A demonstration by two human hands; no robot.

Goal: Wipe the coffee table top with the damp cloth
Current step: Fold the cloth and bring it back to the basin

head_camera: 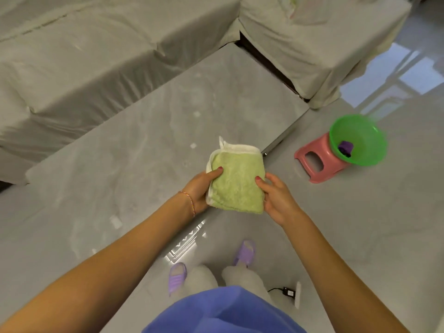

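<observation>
Folded cloth (236,182) held in both hands above the bench (134,150) edge.

The left hand (200,189) grips its left side, thumb on top; the right hand (276,199) fingers close on its right side (a green basin (358,140) sits on a pink stool (319,162) nearby on the floor).

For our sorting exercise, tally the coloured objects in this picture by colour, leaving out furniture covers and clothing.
Green: 2, the folded green terry cloth and the green plastic basin
Pink: 1, the pink plastic stool
Purple: 2, the purple slippers
Total: 5
</observation>
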